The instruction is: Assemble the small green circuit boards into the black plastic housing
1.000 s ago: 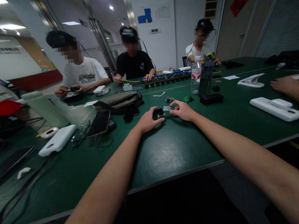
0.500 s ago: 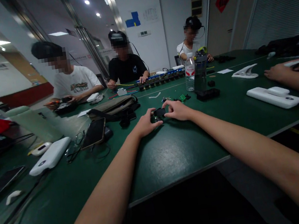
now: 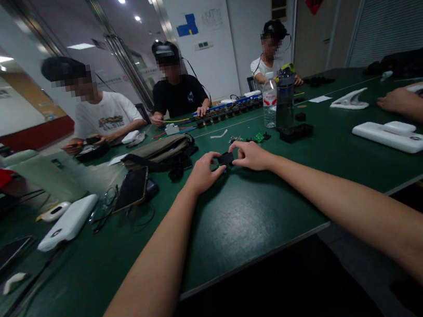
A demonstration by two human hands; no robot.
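Between my two hands, just above the green table (image 3: 240, 222), is a small black rectangular part (image 3: 225, 159). My left hand (image 3: 206, 172) grips its left side, with the thumb low and the fingers curled over the top. On the right side, the fingers of my right hand (image 3: 251, 156) pinch the same part. Something small and green shows beneath it, too small to make out. Just behind my right hand lie a green circuit board (image 3: 259, 137) and some small metal pieces (image 3: 235, 138).
Black parts (image 3: 295, 133), a water bottle (image 3: 269, 102) and a dark bottle (image 3: 285, 101) stand beyond my right hand. White power banks (image 3: 392, 137) (image 3: 68, 222), a phone (image 3: 131, 188) and a bag (image 3: 159, 150) lie around. Several people sit at the table; another person's hands (image 3: 396, 101) rest at right.
The black part has tilted slightly between my fingers, and my left thumb has moved in a little, up and to the left. The view has shifted slightly.
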